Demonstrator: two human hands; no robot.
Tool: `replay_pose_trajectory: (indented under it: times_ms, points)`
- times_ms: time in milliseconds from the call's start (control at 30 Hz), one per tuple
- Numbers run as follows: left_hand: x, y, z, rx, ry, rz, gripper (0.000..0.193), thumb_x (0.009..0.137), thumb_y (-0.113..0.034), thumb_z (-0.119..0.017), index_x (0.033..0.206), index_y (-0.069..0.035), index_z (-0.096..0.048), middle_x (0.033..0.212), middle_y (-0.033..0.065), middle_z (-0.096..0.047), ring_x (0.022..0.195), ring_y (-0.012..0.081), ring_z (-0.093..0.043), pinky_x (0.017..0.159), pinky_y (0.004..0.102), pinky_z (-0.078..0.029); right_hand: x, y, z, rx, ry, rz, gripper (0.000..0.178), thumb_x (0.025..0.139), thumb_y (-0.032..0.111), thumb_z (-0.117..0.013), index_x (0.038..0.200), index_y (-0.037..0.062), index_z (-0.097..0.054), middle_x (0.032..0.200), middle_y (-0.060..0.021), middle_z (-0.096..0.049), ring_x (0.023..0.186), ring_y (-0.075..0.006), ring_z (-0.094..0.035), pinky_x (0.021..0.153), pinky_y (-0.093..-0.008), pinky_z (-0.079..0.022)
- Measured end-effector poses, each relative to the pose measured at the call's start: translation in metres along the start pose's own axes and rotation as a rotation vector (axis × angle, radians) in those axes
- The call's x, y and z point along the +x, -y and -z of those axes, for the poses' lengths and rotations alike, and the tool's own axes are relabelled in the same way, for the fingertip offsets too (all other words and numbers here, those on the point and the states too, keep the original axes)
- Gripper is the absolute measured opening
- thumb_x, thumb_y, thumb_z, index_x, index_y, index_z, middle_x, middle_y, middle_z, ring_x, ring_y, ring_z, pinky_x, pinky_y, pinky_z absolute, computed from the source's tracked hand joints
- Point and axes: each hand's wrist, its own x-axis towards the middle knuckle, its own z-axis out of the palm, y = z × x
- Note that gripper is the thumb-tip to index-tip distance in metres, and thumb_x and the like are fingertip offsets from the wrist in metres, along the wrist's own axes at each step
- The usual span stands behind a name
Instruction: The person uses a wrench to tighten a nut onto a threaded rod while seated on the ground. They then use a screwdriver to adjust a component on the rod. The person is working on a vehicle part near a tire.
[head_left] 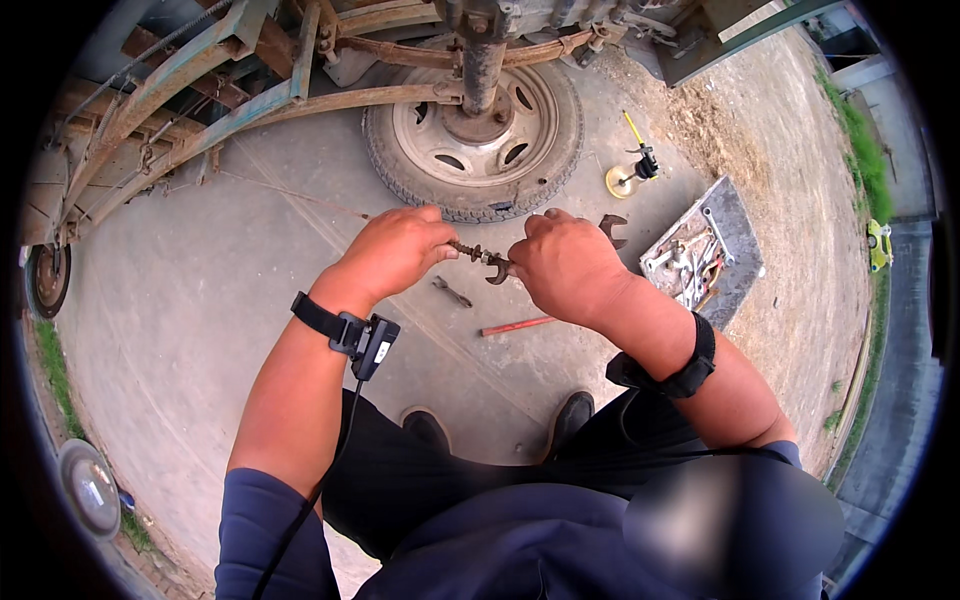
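My left hand [395,255] is closed, thumb and fingers pinching a rusty threaded rod [468,249] that carries a small spring and nuts. A thin rod or cable [300,193] runs from the vehicle's underside toward this hand. Gripped in my right hand [570,265] is a double-ended open-end wrench [497,272]. One wrench jaw sits at the nut end of the threaded rod; whether it is seated on a nut I cannot tell. The other jaw sticks out beyond my knuckles. My right palm hides the middle of the wrench.
Ahead lies a wheel [400,165] on its axle, below rusty leaf springs [350,100]. To the right are a metal tray [740,240] of wrenches and an oil can [622,180]. A red bar [515,326] and a small metal tool [452,291] lie on the concrete.
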Motion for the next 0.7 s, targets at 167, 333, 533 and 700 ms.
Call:
replay_pose_trajectory:
  times_ms: [167, 333, 533, 700]
  points:
    - [-0.002, -0.001, 0.003, -0.004, 0.001, 0.016, 0.017, 0.092, -0.026, -0.069, 0.098, -0.011, -0.073, 0.092, 0.0088, -0.063, 0.094, 0.0341, -0.063, 0.08, 0.0474, -0.05, -0.009, -0.014, -0.02, 0.497, -0.038, -0.144, 0.025, 0.098, 0.028, -0.063, 0.101, 0.0065, -0.075, 0.09, -0.0129, -0.068, 0.085, -0.0272, -0.067, 0.081, -0.0408, -0.054]
    - [0.001, 0.001, -0.001, -0.022, -0.025, -0.003, 0.016, 0.092, -0.027, -0.069, 0.097, -0.011, -0.071, 0.091, 0.0088, -0.063, 0.093, 0.0341, -0.062, 0.079, 0.0475, -0.049, -0.03, 0.012, -0.064, 1.576, 0.14, -0.404, 0.031, 0.105, 0.032, -0.059, 0.116, 0.0046, -0.069, 0.08, -0.0009, -0.061, 0.074, -0.0139, -0.059, 0.067, -0.0295, -0.048]
    - [0.0, 0.002, 0.0, -0.026, -0.046, -0.014, 0.015, 0.09, -0.026, -0.07, 0.095, -0.011, -0.07, 0.09, 0.0092, -0.062, 0.091, 0.0343, -0.063, 0.077, 0.048, -0.049, -0.03, 0.071, -0.078, 2.329, -0.017, -0.552, 0.028, 0.107, 0.031, -0.056, 0.112, 0.0057, -0.065, 0.081, 0.0009, -0.057, 0.072, -0.0124, -0.054, 0.063, -0.0273, -0.045]
    - [0.0, 0.0, 0.0, -0.015, -0.039, -0.007, 0.015, 0.09, -0.025, -0.071, 0.094, -0.011, -0.07, 0.09, 0.0092, -0.062, 0.092, 0.0341, -0.063, 0.077, 0.0477, -0.049, -0.023, 0.083, -0.071, 2.456, -0.094, -0.575, 0.027, 0.108, 0.032, -0.055, 0.111, 0.0063, -0.063, 0.086, 0.0007, -0.056, 0.073, -0.0131, -0.054, 0.063, -0.0274, -0.044]
